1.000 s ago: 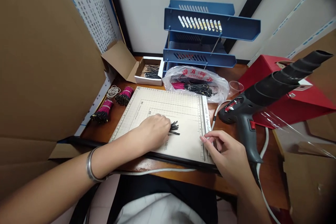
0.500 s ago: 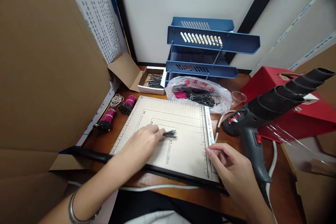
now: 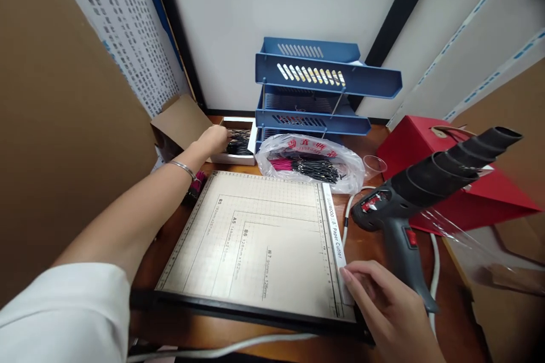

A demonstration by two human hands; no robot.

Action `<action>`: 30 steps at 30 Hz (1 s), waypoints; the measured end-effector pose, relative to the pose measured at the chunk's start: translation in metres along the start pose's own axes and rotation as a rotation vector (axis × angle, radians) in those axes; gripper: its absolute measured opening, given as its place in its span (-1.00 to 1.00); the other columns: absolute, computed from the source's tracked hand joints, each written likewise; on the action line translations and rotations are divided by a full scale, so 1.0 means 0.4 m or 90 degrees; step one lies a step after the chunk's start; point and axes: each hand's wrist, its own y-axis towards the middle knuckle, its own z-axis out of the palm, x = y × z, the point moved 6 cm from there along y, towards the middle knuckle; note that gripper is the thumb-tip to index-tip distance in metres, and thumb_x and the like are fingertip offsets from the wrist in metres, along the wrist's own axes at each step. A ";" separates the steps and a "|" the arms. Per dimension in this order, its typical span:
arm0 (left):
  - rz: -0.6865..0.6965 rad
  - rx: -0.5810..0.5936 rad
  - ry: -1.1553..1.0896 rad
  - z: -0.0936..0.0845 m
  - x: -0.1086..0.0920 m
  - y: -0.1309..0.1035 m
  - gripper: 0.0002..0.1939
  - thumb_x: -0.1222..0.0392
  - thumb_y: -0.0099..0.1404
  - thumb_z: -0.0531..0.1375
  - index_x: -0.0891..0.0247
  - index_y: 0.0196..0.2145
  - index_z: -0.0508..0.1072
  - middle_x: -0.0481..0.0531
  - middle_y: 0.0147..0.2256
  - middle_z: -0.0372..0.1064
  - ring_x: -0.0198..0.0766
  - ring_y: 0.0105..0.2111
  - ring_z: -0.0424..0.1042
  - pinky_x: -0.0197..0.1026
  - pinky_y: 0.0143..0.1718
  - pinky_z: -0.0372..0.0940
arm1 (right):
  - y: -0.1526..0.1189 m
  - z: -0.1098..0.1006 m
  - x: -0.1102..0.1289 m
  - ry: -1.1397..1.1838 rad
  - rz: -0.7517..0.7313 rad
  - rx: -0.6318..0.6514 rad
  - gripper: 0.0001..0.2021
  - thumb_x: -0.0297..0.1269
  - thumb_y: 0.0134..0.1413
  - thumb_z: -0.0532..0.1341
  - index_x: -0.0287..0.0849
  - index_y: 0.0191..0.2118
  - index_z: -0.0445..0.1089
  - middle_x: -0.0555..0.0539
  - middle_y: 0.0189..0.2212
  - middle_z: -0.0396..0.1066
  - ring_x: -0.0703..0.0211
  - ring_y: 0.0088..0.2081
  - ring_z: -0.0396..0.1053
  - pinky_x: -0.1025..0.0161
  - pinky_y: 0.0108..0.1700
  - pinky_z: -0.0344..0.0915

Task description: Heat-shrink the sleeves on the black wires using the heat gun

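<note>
My left hand reaches to the open white box at the back left, its fingertips at the black wire pieces inside. Those fingers are partly hidden, so I cannot make out what they hold. Near the right edge of the paper cutter, my right hand is curled, thumb and index finger close together; anything between them is too small to name. The cutter's gridded board has nothing lying on it. Behind it, a clear plastic bag holds black and pink wires.
Blue stacked trays stand at the back. On the right are a heat gun, a red box and a clear ring. A pink and black bundle lies beneath my left forearm. A white cable runs along the front.
My left hand has moved from above the cutter, where it held a small black wire bunch, up to the white box. My right hand has barely moved. The view has shifted somewhat.
</note>
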 end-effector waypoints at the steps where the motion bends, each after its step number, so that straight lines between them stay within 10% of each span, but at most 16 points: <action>1: 0.000 0.009 0.005 0.012 0.006 0.023 -0.63 0.05 0.44 0.24 0.26 0.11 0.43 0.15 0.09 0.40 -0.08 0.00 0.48 0.06 0.00 0.45 | -0.002 -0.004 0.001 -0.001 -0.002 -0.004 -0.79 -0.09 0.29 0.23 -0.08 -0.31 0.47 0.08 -0.53 0.39 0.35 -0.54 0.34 0.42 -0.49 0.27; 14: 0.070 0.083 -0.023 0.066 0.044 0.097 -0.66 0.03 0.43 0.24 0.26 0.06 0.49 0.14 0.08 0.45 -0.06 0.05 0.47 0.12 0.10 0.38 | -0.011 0.005 0.023 0.011 0.001 0.019 -0.85 -0.15 0.31 0.22 -0.07 -0.27 0.44 0.06 -0.48 0.42 0.34 -0.49 0.38 0.43 -0.43 0.32; 30: 0.028 -0.041 -0.014 -0.020 0.038 0.093 -0.46 0.20 0.16 0.25 0.16 0.12 0.55 0.08 0.02 0.57 0.01 -0.01 0.53 -0.16 -0.07 0.36 | -0.025 0.017 0.033 -0.029 -0.012 -0.101 -0.88 -0.17 0.29 0.24 -0.07 -0.15 0.43 -0.02 -0.30 0.50 0.23 -0.30 0.46 0.31 -0.26 0.42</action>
